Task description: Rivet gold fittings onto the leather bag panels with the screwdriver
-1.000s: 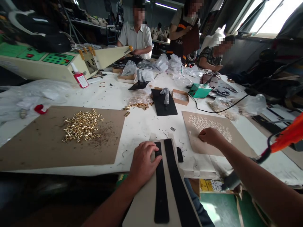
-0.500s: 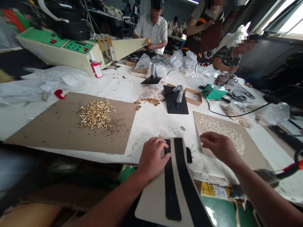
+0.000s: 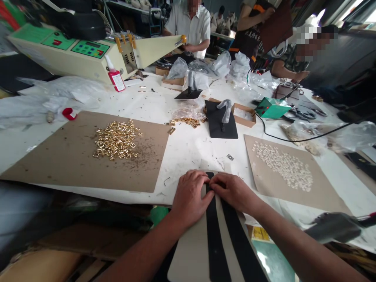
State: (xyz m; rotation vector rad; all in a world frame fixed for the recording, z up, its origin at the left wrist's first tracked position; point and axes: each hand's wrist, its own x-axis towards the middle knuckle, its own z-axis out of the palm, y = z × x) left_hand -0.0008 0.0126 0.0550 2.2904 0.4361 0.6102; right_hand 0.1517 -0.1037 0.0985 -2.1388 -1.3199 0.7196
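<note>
A beige panel [image 3: 189,254] reaches from near my body to the table edge, with a black strip [image 3: 216,239] and a second black strip [image 3: 236,243] lying lengthwise on it. My left hand [image 3: 192,196] rests on the far end of the first strip, its thumb and curled fingers gripping there. Right beside it, my right hand [image 3: 230,192] pinches over the same strip end, fingertips nearly touching the left ones. Whatever sits between the right fingertips is too small and hidden to make out. Small pale rings [image 3: 283,166] lie scattered to the right of my right hand.
Gold metal clasps [image 3: 116,141] are heaped on a brown sheet [image 3: 70,156] at left. A cream machine [image 3: 88,55] stands behind them, near a red bottle [image 3: 116,80]. A green box [image 3: 272,107] trails a black cable. Co-workers are across the table.
My right hand has moved left from the edge of the ring sheet to the far end of the black strip. My left hand has stayed on the strip. The view has shifted slightly.
</note>
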